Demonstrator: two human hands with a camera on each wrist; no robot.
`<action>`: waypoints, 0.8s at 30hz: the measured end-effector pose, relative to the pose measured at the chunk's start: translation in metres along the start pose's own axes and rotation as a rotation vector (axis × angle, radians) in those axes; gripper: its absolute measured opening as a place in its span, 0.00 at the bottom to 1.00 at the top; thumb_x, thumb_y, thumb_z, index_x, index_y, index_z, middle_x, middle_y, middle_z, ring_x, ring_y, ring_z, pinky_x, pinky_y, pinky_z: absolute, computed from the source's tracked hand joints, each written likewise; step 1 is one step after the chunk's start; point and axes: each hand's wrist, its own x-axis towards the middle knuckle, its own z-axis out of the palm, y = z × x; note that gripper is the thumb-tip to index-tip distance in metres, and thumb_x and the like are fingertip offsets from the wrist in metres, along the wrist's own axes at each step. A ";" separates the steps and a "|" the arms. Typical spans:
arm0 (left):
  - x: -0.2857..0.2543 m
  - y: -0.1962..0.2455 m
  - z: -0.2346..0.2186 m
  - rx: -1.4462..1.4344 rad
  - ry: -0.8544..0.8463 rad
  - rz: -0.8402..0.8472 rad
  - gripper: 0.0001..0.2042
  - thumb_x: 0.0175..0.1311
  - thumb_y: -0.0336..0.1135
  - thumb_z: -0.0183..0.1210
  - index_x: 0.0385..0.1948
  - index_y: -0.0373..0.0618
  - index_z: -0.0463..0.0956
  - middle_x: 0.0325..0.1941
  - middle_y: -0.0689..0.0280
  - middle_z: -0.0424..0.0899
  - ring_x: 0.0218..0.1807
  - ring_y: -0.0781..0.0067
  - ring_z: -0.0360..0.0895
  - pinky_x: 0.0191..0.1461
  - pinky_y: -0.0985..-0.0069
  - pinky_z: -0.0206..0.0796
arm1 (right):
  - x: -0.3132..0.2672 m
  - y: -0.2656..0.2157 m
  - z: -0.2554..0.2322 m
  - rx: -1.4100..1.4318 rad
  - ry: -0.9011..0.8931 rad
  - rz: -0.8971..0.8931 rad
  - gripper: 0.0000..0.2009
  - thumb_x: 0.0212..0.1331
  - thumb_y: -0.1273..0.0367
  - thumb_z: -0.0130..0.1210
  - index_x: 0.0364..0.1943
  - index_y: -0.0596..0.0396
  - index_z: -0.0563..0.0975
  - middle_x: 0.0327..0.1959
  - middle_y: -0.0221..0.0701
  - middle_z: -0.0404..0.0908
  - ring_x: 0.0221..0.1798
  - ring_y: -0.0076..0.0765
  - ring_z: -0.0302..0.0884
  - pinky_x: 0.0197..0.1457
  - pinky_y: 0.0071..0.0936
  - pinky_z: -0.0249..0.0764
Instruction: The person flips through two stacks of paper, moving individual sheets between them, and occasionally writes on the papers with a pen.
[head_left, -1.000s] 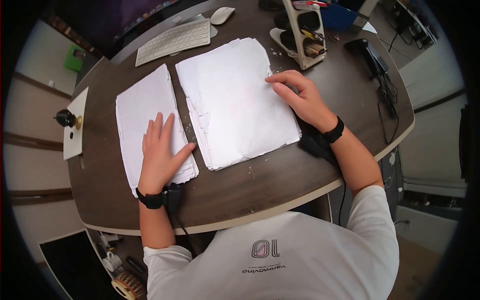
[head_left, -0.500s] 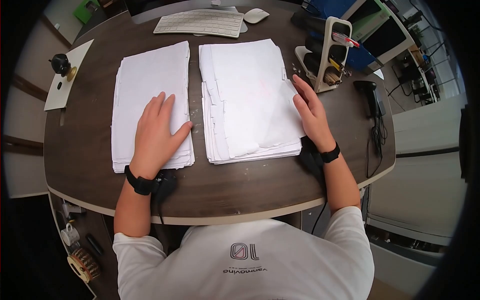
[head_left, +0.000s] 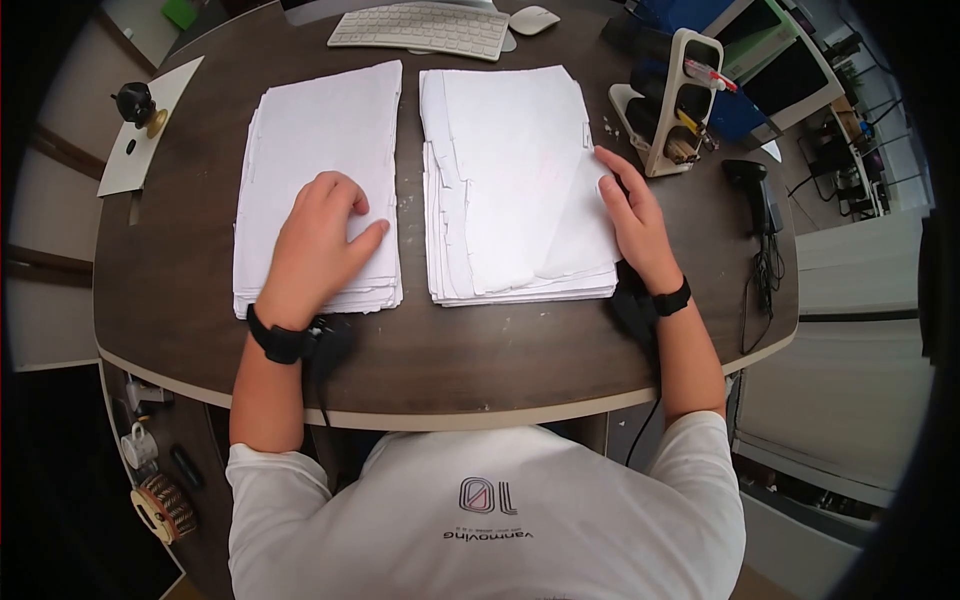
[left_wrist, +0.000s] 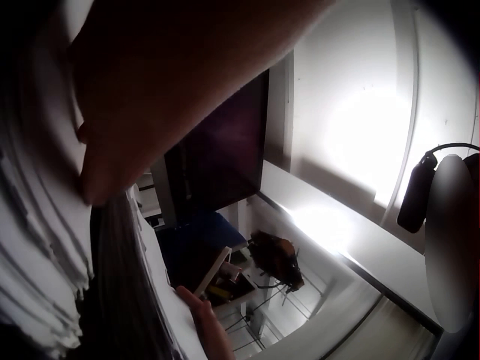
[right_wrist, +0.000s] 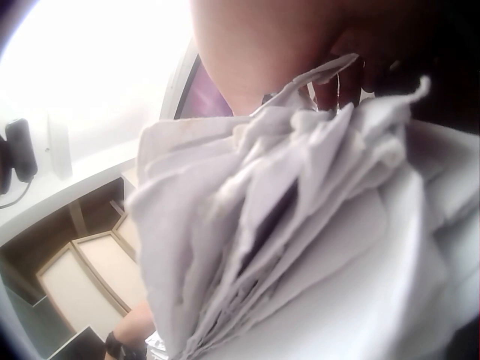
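On the desk, the left stack of white paper point(head_left: 330, 120) lies under my left hand point(head_left: 315, 240). Its fingers are bent over the top sheet and its thumb points off toward the stack's right edge. The right stack of white paper point(head_left: 510, 180) has ragged, uneven sheet edges. My right hand point(head_left: 640, 225) is at that stack's right edge, fingers fairly straight, fingertips and thumb beside the sheets. A diagonal crease shows across the top sheet near it. In the right wrist view, several sheets point(right_wrist: 277, 210) fan apart, partly hiding that hand's fingers.
A white keyboard point(head_left: 420, 30) and mouse point(head_left: 534, 20) are behind the stacks. At the back right stands a white pen holder point(head_left: 680, 100), with a black scanner-like device point(head_left: 755, 190) and its cord beyond. A white board point(head_left: 150, 130) with a small dark object lies far left.
The view has turned and the stacks appear higher in it. My left fingers have gone from straight to bent on the left stack. A crease has appeared in the right stack's top sheet.
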 end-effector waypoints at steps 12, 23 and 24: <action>-0.015 -0.014 -0.024 -0.033 -0.306 0.139 0.46 0.46 0.39 0.80 0.73 0.46 0.71 0.84 0.50 0.63 0.85 0.43 0.57 0.86 0.57 0.54 | 0.001 0.002 0.000 -0.031 -0.007 -0.010 0.24 0.80 0.59 0.56 0.71 0.59 0.76 0.68 0.40 0.81 0.71 0.36 0.76 0.75 0.31 0.67; -0.011 -0.022 -0.032 -0.106 -0.365 0.152 0.43 0.51 0.37 0.77 0.74 0.47 0.71 0.85 0.52 0.63 0.86 0.45 0.56 0.86 0.58 0.53 | 0.001 0.002 0.000 -0.024 -0.011 -0.018 0.24 0.80 0.59 0.56 0.71 0.59 0.76 0.68 0.42 0.81 0.71 0.37 0.76 0.75 0.32 0.68; -0.011 -0.021 -0.031 -0.110 -0.355 0.156 0.42 0.51 0.37 0.77 0.74 0.47 0.72 0.84 0.52 0.63 0.85 0.45 0.57 0.86 0.58 0.53 | 0.002 0.004 0.000 -0.027 -0.012 -0.022 0.24 0.80 0.59 0.56 0.71 0.59 0.76 0.68 0.42 0.81 0.71 0.37 0.76 0.75 0.32 0.68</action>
